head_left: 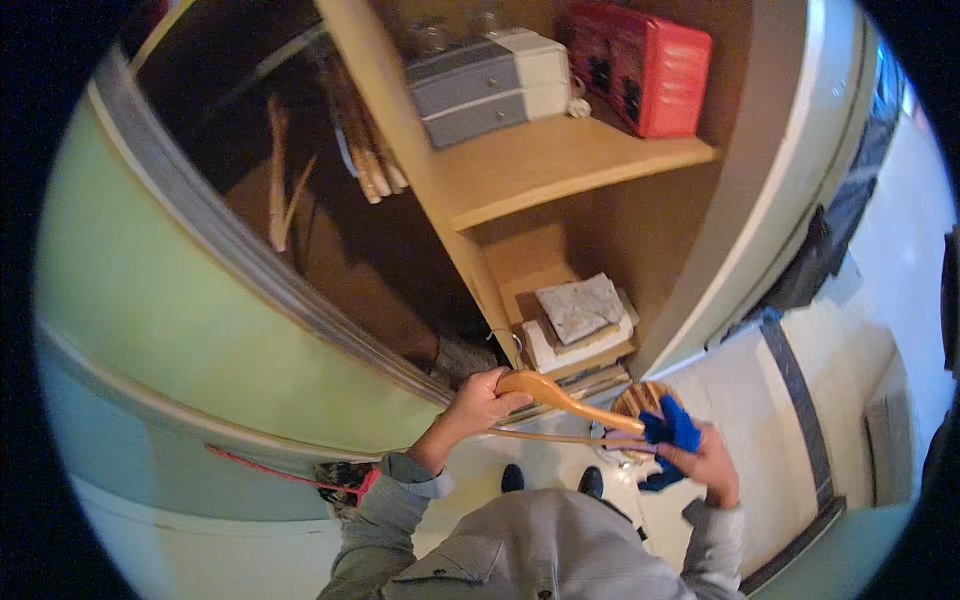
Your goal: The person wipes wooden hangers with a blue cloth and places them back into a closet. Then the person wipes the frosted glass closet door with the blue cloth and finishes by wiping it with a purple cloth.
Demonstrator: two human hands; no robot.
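Note:
A wooden clothes hanger [572, 402] with a lower bar is held in front of my body, its metal hook rising toward the cupboard. My left hand [482, 402] is closed round its left end. At the other end, my right hand [708, 466] grips a bright blue cloth [674, 428]. The cloth lies against the tip of the hanger, and part of it hangs below my fingers. Whether the right fingers also pinch the wood is hidden.
An open wooden cupboard stands ahead. Its upper shelf [570, 165] bears a grey-and-white drawer box [490, 85] and a red case [672, 80]. Folded items [580, 310] lie below; several hangers [365, 150] hang at left. A round striped stool [645, 398] stands near my right hand.

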